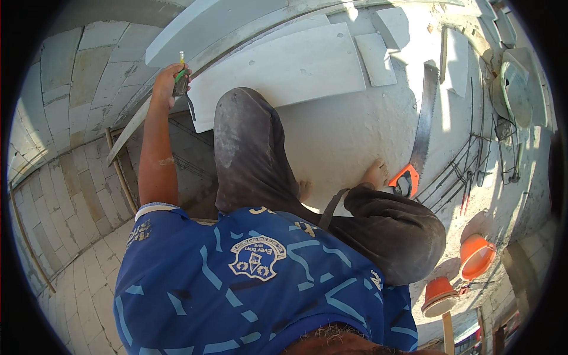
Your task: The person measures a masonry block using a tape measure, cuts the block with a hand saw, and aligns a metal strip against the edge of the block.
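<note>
My left hand [165, 84] is closed around a green and dark tape measure [180, 84], a short bit of yellow tape sticking up from it, at the left end of a long pale board [284, 68]. A dark strap-like strip hangs below the hand. My knees are bent, with bare feet on the pale floor. A hand saw [405, 180] with an orange and black handle lies to the right of my legs, its blade pointing away from me. My right hand is not in view.
Smaller pale pieces [376, 59] lie beyond the board, near a curved ledge [195, 26]. At right are bent steel rods [464, 171], a pale green basin [515, 94] and orange buckets [476, 257]. Block walls [83, 71] and wooden poles [121, 168] stand left, beside a dark opening.
</note>
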Demonstrator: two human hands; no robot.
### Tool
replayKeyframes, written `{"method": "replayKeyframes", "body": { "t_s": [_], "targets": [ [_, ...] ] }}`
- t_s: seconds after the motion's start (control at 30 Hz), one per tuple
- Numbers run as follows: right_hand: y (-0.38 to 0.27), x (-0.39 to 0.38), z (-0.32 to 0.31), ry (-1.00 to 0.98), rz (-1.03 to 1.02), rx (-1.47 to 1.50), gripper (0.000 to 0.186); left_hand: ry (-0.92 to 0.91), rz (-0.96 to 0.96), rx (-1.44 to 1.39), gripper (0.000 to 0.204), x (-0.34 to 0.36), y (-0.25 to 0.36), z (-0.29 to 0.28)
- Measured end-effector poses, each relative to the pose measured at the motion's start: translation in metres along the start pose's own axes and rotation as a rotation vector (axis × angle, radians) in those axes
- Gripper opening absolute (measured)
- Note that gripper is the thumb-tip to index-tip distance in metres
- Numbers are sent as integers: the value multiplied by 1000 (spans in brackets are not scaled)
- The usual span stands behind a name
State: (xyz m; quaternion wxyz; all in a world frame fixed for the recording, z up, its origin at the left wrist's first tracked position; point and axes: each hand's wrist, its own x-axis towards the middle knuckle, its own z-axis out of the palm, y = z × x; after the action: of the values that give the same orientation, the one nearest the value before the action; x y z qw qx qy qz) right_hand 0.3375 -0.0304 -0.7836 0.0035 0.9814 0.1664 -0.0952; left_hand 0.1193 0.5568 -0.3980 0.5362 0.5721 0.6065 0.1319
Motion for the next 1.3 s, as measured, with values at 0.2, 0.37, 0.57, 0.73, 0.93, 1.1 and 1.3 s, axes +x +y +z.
{"method": "replayKeyframes", "body": {
  "t_s": [0.2,0.37,0.57,0.73,0.93,1.1,1.3],
  "targets": [
    [-11,-4,-2,50,-11,-53,19,41,-11,22,21,-10,22,10],
    [-14,-4,-3,112,-68,-25,16,82,20,28,21,-13,28,12],
    [-25,-12,-25,26,-63,-13,17,87,31,69,21,-20,6,6],
    [75,71,-68,25,215,355,19,-21,19,8,20,-2,-16,39],
    [-64,215,-432,-225,-439,904,15,9,-12,28,20,-20,-38,49],
    [-317,199,-354,-93,-1058,608,25,7,-105,-65,20,1,-83,60],
    [-429,163,-218,270,-1127,604,15,170,-167,-180,22,1,-102,22]
  ]
}}
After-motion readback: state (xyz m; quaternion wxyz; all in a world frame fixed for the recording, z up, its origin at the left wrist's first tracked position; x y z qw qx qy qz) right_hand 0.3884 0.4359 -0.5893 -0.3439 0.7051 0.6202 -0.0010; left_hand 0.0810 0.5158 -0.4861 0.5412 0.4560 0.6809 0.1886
